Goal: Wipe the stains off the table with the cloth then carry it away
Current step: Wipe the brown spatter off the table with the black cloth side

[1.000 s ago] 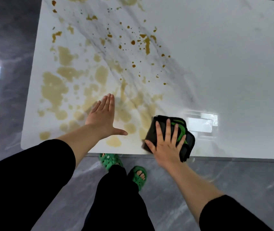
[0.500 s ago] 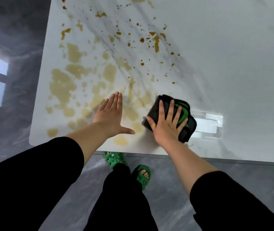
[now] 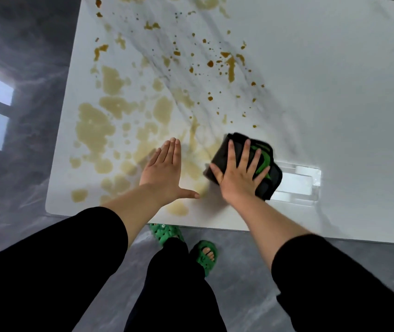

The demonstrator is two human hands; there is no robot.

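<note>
A white marble table point(image 3: 335, 92) carries large pale brown stains point(image 3: 95, 130) on its near left part and small dark brown splashes point(image 3: 229, 65) further back. A folded black and green cloth point(image 3: 266, 173) lies near the front edge, right of the big stains. My right hand point(image 3: 236, 173) presses flat on the cloth with fingers spread. My left hand point(image 3: 164, 171) rests flat on the stained table surface, fingers straight together, thumb out to the right.
The table's near edge point(image 3: 215, 227) runs just past my forearms. Grey glossy floor point(image 3: 239, 283) lies below, with my feet in green sandals point(image 3: 203, 256). A bright window reflection point(image 3: 299, 180) shines on the table right of the cloth.
My right hand has slid the cloth away from the front edge, up toward the stains. My left hand has stayed flat on the table.
</note>
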